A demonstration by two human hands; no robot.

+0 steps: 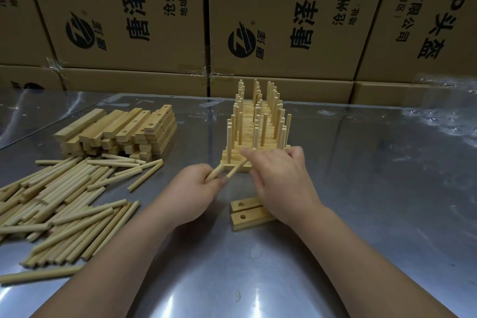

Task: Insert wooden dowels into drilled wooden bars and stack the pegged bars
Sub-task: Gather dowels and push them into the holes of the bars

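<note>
I see my left hand (204, 182) gripping two dowels (216, 171) mid bench (361, 201), right hand (281, 183) over them (its grip hidden), two drilled bars (245, 217) beneath.

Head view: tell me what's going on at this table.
One person, mid-assembly. The left hand grips two dowels; the right hand reaches across to them, grip unclear, above two empty drilled bars lying on the metal table. Finished pegged bars stand stacked behind; loose dowels and unpegged bars wait at left.
</note>
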